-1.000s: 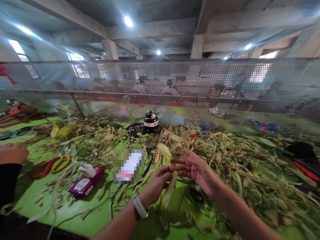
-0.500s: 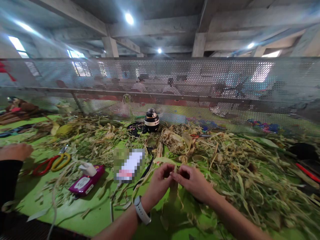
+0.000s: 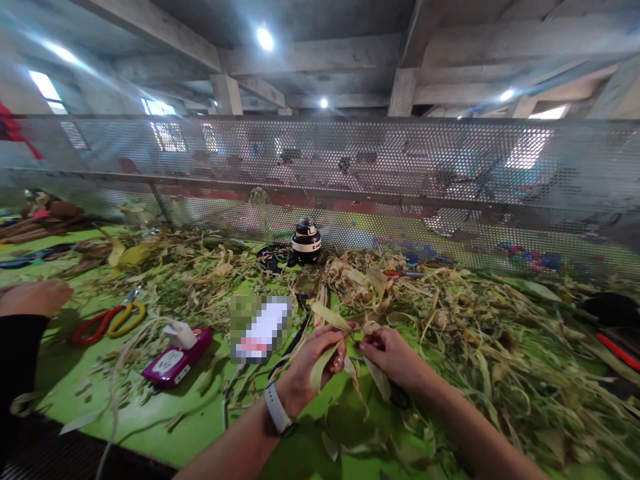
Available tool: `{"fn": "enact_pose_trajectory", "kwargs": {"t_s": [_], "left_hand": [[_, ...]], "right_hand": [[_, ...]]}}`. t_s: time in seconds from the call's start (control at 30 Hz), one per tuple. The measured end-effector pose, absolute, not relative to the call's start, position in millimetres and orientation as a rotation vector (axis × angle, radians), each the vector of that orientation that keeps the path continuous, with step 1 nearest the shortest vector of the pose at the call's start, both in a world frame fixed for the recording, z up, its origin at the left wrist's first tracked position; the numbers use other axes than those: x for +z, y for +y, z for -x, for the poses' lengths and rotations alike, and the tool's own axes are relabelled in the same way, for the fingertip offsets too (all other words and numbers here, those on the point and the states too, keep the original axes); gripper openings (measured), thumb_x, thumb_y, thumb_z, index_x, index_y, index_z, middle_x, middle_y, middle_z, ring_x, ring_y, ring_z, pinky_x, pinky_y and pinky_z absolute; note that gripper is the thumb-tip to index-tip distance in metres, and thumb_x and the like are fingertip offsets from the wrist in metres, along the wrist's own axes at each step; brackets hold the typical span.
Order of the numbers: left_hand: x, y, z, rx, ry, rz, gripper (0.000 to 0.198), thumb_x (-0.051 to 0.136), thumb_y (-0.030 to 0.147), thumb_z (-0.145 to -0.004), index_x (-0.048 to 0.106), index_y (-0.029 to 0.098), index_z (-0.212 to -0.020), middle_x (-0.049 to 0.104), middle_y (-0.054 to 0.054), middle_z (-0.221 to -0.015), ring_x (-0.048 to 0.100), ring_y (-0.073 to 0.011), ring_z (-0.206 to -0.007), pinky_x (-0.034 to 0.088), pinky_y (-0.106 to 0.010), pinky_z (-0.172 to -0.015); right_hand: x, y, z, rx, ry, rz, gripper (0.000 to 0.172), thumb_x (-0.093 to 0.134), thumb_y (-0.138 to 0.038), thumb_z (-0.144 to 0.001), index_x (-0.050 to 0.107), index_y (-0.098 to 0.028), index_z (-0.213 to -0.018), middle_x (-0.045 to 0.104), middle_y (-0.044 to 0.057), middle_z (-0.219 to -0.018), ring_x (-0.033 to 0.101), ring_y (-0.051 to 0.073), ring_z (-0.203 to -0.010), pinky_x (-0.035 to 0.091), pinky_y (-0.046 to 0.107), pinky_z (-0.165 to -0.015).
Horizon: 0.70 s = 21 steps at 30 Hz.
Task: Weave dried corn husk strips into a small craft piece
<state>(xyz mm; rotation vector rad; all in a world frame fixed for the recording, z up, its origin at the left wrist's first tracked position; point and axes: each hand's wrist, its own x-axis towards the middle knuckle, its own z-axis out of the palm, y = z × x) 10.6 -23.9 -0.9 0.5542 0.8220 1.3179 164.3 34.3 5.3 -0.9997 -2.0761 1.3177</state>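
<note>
Two corn-husk lengths (image 3: 330,316) we pinch: from our left hand (image 3: 307,363), one points toward ten o'clock; from right hand (image 3: 395,357), another toward five.

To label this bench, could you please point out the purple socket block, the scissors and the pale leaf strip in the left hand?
Purple socket block (image 3: 169,362), head view: pale top panel.
Scissors (image 3: 127,309), head view: where the handles meet.
Pale leaf strip (image 3: 319,371), head view: hanging lower part.
</note>
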Motion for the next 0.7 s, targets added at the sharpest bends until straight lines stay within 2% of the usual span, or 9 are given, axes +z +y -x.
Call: {"fn": "enact_pose_trajectory", "kwargs": {"t_s": [0.07, 0.2, 0.43, 0.5, 0.6, 0.67, 0.7], "left_hand": [[-1.3, -24.5, -10.0, 1.320, 0.815, -0.578, 0.014, 0.067, 0.022, -0.064, 0.064, 0.014, -0.075, 0.053, 0.004, -0.045, 0.043, -0.0059, -0.038, 0.031, -0.018, -0.040], [-1.8, -27.0, -13.6, 1.310, 0.845, -0.599, 0.032, 0.066, 0.028, -0.067, 0.065, 0.015, -0.096, 0.059, 0.002, -0.051, 0.049, -0.0092, -0.044, 0.035, -0.020, -0.044], [-3.0, -24.0, -12.3, 1.467, 0.855, -0.518, 0.023, 0.072, 0.027, -0.063, 0.066, 0.015, -0.081, 0.066, -0.001, -0.067, 0.058, -0.0110, -0.061, 0.041, -0.020, -0.056], [-3.2, -21.9, -10.8, 1.497, 0.820, -0.489, 0.024, 0.072, 0.026, -0.063, 0.065, 0.014, -0.083, 0.068, -0.003, -0.072, 0.060, -0.0129, -0.068, 0.043, -0.021, -0.060], [-0.8, -20.0, -10.5, 1.526, 0.799, -0.440, 0.023, 0.071, 0.024, -0.064, 0.065, 0.015, -0.084, 0.070, -0.004, -0.080, 0.062, -0.0154, -0.075, 0.045, -0.023, -0.063], [0.9, -19.9, -11.6, 1.545, 0.779, -0.416, 0.021, 0.070, 0.023, -0.065, 0.065, 0.015, -0.083, 0.070, -0.005, -0.082, 0.062, -0.0167, -0.079, 0.046, -0.024, -0.066], [1.2, -20.3, -12.4, 1.555, 0.768, -0.410, 0.020, 0.071, 0.022, -0.064, 0.065, 0.015, -0.082, 0.070, -0.005, -0.082, 0.062, -0.0172, -0.081, 0.046, -0.025, -0.069]], "right_hand": [[6.2, 32.0, -163.1, 1.324, -2.066, 0.980, 0.023, 0.059, -0.037, -0.074, 0.053, -0.017, -0.065, 0.055, -0.003, -0.059, 0.050, 0.012, -0.056, 0.039, 0.022, -0.053], [11.6, 27.6, -162.9, 1.401, -2.070, 0.841, 0.029, 0.055, -0.044, -0.079, 0.056, -0.016, -0.070, 0.059, -0.001, -0.065, 0.053, 0.013, -0.061, 0.040, 0.023, -0.057], [2.4, 35.5, -165.0, 1.391, -2.147, 0.898, 0.027, 0.052, -0.041, -0.081, 0.056, -0.016, -0.074, 0.059, -0.001, -0.066, 0.052, 0.013, -0.061, 0.040, 0.023, -0.056], [3.5, 33.6, -164.5, 1.216, -2.219, 0.937, 0.018, 0.050, -0.033, -0.081, 0.056, -0.016, -0.078, 0.060, 0.001, -0.071, 0.054, 0.015, -0.065, 0.043, 0.026, -0.060], [10.2, 24.6, -163.9, 0.612, -2.277, 0.986, 0.011, 0.051, -0.023, -0.078, 0.057, -0.017, -0.086, 0.061, 0.008, -0.087, 0.054, 0.021, -0.082, 0.042, 0.034, -0.075], [12.1, 16.5, -162.5, 0.305, -2.288, 0.951, 0.011, 0.051, -0.023, -0.079, 0.057, -0.017, -0.085, 0.059, 0.010, -0.088, 0.053, 0.023, -0.086, 0.040, 0.036, -0.078], [11.0, 12.5, -161.1, 0.256, -2.316, 0.922, 0.011, 0.050, -0.025, -0.080, 0.057, -0.018, -0.084, 0.059, 0.009, -0.086, 0.052, 0.023, -0.085, 0.040, 0.035, -0.077]]}}
